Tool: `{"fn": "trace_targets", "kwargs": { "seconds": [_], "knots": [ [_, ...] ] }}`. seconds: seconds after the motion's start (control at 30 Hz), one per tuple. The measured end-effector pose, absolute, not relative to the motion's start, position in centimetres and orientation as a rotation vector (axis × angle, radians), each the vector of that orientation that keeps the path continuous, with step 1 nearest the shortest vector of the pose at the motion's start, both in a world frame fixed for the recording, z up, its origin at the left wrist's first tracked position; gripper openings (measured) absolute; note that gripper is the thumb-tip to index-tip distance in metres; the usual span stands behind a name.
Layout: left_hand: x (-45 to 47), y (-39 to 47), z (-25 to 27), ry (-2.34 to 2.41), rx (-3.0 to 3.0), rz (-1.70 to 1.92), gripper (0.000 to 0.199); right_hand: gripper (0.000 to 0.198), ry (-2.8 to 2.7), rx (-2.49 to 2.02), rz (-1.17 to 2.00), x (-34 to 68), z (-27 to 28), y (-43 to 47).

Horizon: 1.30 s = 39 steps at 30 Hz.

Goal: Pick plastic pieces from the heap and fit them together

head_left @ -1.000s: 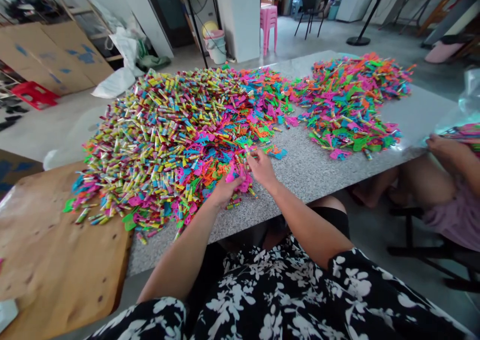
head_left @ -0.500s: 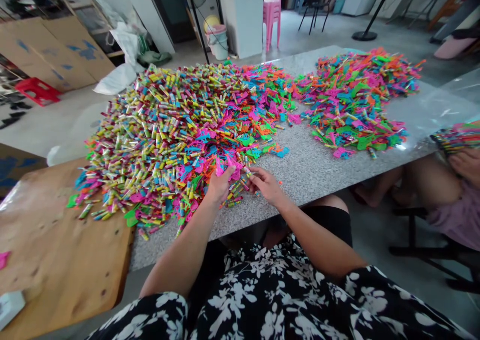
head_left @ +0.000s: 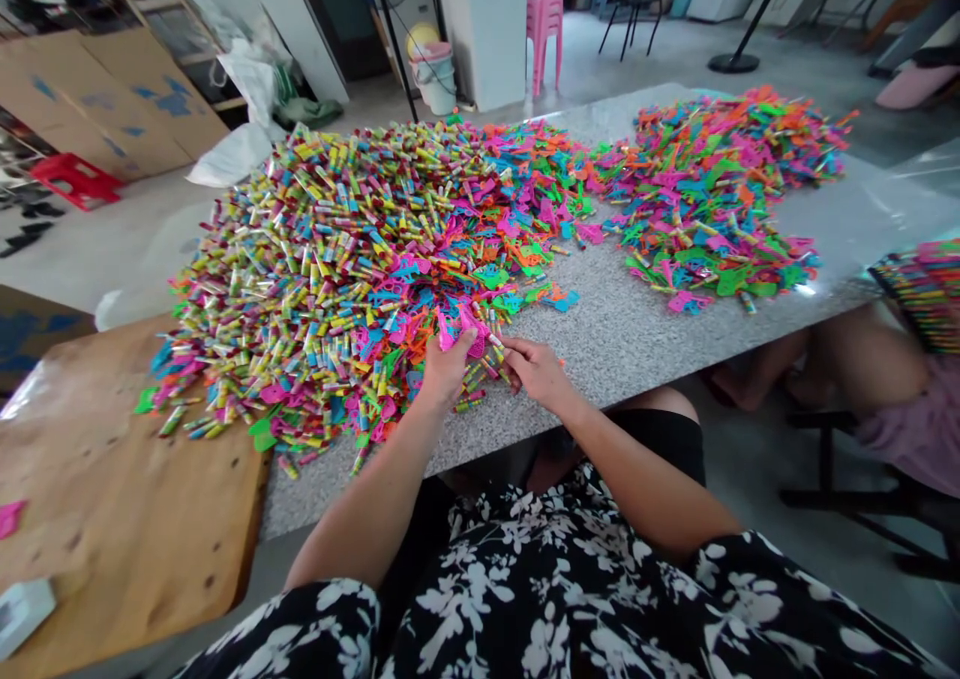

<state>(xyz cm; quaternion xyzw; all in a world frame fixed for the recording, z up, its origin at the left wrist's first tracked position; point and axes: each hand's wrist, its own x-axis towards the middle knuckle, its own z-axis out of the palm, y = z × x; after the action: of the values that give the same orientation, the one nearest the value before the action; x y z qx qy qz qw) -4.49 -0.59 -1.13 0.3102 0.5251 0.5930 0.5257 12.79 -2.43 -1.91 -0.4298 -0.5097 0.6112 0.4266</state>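
My left hand (head_left: 448, 361) is closed around bright pink flat plastic pieces (head_left: 466, 327), thumb on top. Close beside it, my right hand (head_left: 534, 371) pinches a small tube with a yellowish printed wrapper (head_left: 496, 343), its end near the pink plastic. Whether the two touch I cannot tell. Both hands are over the near edge of a big heap of small wrapped tubes (head_left: 315, 229). Pink, orange, green and blue plastic pieces (head_left: 420, 289) lie mixed in around the hands.
On the speckled grey table (head_left: 592, 329), a second heap of coloured plastic pieces (head_left: 712, 199) lies to the right. A wooden board (head_left: 135, 519) adjoins at left. Another person's leg (head_left: 877, 359) is at the right, beside a bundle of colourful sticks (head_left: 930, 289). Pink stools (head_left: 544, 34) stand behind.
Both hands have shifted slightly to the right, still holding the pink plastic and the tube. At the right edge, the other person's hand has left view and more of the colourful bundle shows.
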Motion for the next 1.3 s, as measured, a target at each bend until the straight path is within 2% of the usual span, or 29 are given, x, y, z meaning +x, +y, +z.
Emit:
{"fn": "trace_targets", "kwargs": {
  "seconds": [0.23, 0.37, 0.47, 0.53, 0.63, 0.73, 0.83, 1.0, 1.13, 1.3],
  "knots": [
    [-4.2, 0.0, -1.1, 1.375, 0.889, 1.269, 0.034, 0.018, -1.073, -1.251, 1.592, 15.3, -3.5, -0.3],
    [-5.8, 0.2, -0.2, 1.453, 0.892, 1.198, 0.044, 0.027, -0.697, -1.203, 1.261, 20.2, -2.6, 3.7],
    [-6.9, 0.1, 0.6, 1.381, 0.819, 1.109, 0.053, 0.037, -0.658, -1.086, 1.119, 21.9, -1.8, 5.7],
    [-7.3, 0.1, 1.2, 1.307, 0.712, 1.072, 0.057, 0.035, -0.845, -1.174, 1.201, 20.8, -2.1, 5.7],
    [-7.6, 0.1, 1.5, 1.253, 0.549, 1.051, 0.057, 0.018, -1.408, -1.342, 1.300, 16.8, -3.6, 4.3],
    [-7.6, 0.3, 1.3, 1.276, 0.507, 1.021, 0.039, 0.017, -1.853, -1.448, 1.069, 12.7, -5.2, 2.8],
    [-7.7, 0.3, 0.8, 1.330, 0.590, 1.058, 0.026, 0.022, -1.943, -1.569, 0.903, 10.5, -6.1, 2.5],
    [-7.7, 0.0, 0.5, 1.297, 0.713, 1.263, 0.036, 0.028, -1.728, -1.575, 1.096, 10.6, -5.6, 3.4],
    [-7.1, -0.2, 0.3, 1.254, 0.713, 1.300, 0.043, 0.021, -1.136, -1.193, 1.476, 11.3, -4.2, 3.0],
    [-6.0, 0.1, -0.2, 1.180, 0.695, 1.293, 0.050, 0.036, -0.852, -0.867, 1.698, 10.9, -2.9, 1.7]
  ]
}}
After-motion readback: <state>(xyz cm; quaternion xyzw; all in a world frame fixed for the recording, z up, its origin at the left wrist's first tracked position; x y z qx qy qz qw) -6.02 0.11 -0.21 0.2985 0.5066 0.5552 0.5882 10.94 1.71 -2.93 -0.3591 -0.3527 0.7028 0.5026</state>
